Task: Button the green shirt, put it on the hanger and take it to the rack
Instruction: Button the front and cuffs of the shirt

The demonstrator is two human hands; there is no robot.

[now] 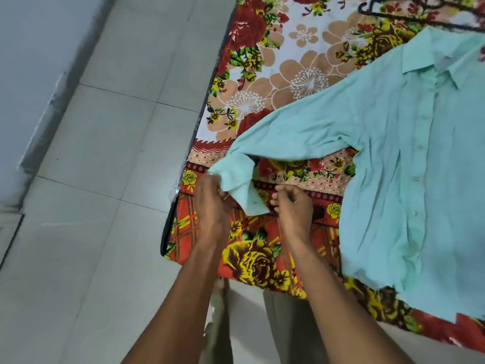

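Both hands are down at the sleeve cuff (240,185) of the green shirt (409,164), right at the near corner of the bed. The left hand (212,203) has its fingers closed on the cuff's edge, pinching the cloth from the left; there's a glint of gold at those fingers (a ring, it looks like). The right hand (292,203) sits just beside the cuff's other side, fingers curled in with the tips bunched together at the fabric — whether they actually grip it, I can't tell from here.

The shirt itself lies spread front-up on the floral bedsheet (288,74), collar (443,61) toward the far end, hem reaching the near edge of the bed. Its front placket (420,153) runs down the middle with small pale buttons showing along it, and the two front edges lie together. The sleeve stretches out from the body toward the hands, cuff lifted slightly off the sheet.

Up at the far end, beyond the collar, a black hanger (393,11) lies flat on the sheet, well apart from the hands.

No label or writing readable on the shirt; there's a tiny mark along the sheet's edge, too small to make out. Pale floor tiles (105,153) to the left.
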